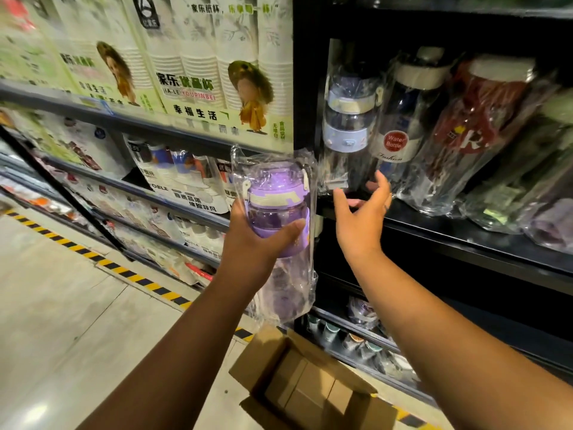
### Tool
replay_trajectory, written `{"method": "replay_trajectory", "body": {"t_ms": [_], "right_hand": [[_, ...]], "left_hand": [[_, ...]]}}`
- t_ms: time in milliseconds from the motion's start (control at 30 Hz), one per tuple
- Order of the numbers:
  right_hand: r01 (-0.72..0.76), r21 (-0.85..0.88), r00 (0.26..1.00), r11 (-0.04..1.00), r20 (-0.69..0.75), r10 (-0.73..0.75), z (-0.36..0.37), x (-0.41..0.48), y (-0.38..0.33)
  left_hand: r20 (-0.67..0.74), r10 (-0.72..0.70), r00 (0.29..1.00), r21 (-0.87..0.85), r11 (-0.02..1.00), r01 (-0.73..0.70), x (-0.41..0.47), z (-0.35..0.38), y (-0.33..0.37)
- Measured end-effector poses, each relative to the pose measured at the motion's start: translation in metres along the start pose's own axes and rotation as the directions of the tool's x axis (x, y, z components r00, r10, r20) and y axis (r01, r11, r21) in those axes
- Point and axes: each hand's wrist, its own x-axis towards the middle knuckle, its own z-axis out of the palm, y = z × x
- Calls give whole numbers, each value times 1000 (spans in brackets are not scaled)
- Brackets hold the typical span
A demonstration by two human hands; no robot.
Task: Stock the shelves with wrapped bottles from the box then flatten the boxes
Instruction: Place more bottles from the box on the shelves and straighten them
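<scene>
One view is available, the head camera; I report from it alone.

1. Location. The wrapped purple bottle [276,209] is at frame centre, upright and held in the air, just at 9 o'clock of the black shelf [465,240]. It is not yet on that shelf. The box [310,389] lies open on the floor [77,305] at 6 o'clock; inside it I see only cardboard.

2. Hands. The left hand [257,243] grasps the bottle round its middle, with the thumb laid across the front over the film [248,161]. The right hand [361,212] is released, fingers spread, and holds nothing. It reaches out at 3 o'clock of the bottle, toward the base of the stocked bottles [400,131]. I cannot tell whether its fingertips touch their wrap.

3. Handling (my judgement). The body looks like rigid clear plastic with nothing in it, so I expect it to be light and stiff. The loose film looks slick and would slide over the body if pinched alone. Its slack ends above the lid [273,184] and below the base carry no load.

4. Hold point. Grip through the film round the body below the lid, never by a film tail or the lid latch. Set it down base first, since the stocked bottles stand close together, some of them tilted, and may tip on contact.
</scene>
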Motion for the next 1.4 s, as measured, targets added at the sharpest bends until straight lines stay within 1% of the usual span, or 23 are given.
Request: {"method": "replay_trajectory", "body": {"t_ms": [67,100,167,267,333,367,400,467,533,600,667,733,833,900,967,1067,1133,1200,1267,1400], "right_hand": [[26,67,995,997,97,-32,-19,-24,1],[6,116,985,993,169,-25,-28,-38,0],[-97,200,942,975,334,25,-47,-60,5],[-224,212,835,951,544,76,-73,-83,19],[-341,216,742,915,660,121,-85,-90,31],[-381,218,685,898,719,116,-90,-92,35],[-395,208,654,895,748,115,-94,-93,44],[-401,168,617,901,777,129,-99,-93,56],[-450,143,604,881,776,182,-102,-91,68],[-471,95,591,877,772,233,-103,-88,82],[-457,3,592,890,748,301,-103,-87,101],[-469,-58,597,881,715,364,-103,-87,117],[-469,-101,639,878,648,415,-97,-84,147],[-475,-102,671,874,601,434,-94,-80,161],[-481,-82,713,873,543,444,-89,-77,174],[-467,-46,787,883,434,438,-78,-71,193],[-428,-35,835,903,367,410,-68,-63,204],[-376,-36,879,926,303,369,-57,-53,212],[-325,-26,918,945,232,322,-47,-42,218],[-298,-40,950,954,85,301,-26,-24,226]], "left_hand": [[18,9,1000,18,1000,-10,-6,5,-3],[31,8,999,20,1000,-9,-9,8,-3],[71,-18,997,-3,1000,18,-13,16,-10],[122,-91,988,-48,994,98,-18,31,-26],[135,-120,984,-41,991,126,-23,45,-36],[151,-135,979,-34,989,141,-24,51,-42],[174,-150,973,-38,987,159,-27,58,-47],[233,-178,956,-32,981,190,-30,68,-59],[278,-209,937,-7,976,220,-32,75,-70],[318,-249,915,10,966,259,-32,80,-82],[349,-295,889,42,953,299,-30,85,-92],[386,-316,867,102,948,300,-25,88,-103],[415,-336,845,132,942,310,-19,87,-122],[380,-372,847,174,928,329,-15,86,-132],[289,-414,863,190,909,372,-11,83,-146],[129,-408,904,247,896,370,-3,77,-170],[98,-423,901,296,877,379,2,73,-184],[131,-453,882,340,856,389,6,71,-195],[178,-450,875,383,851,359,9,72,-202],[236,-417,878,451,847,281,20,77,-213]]}}
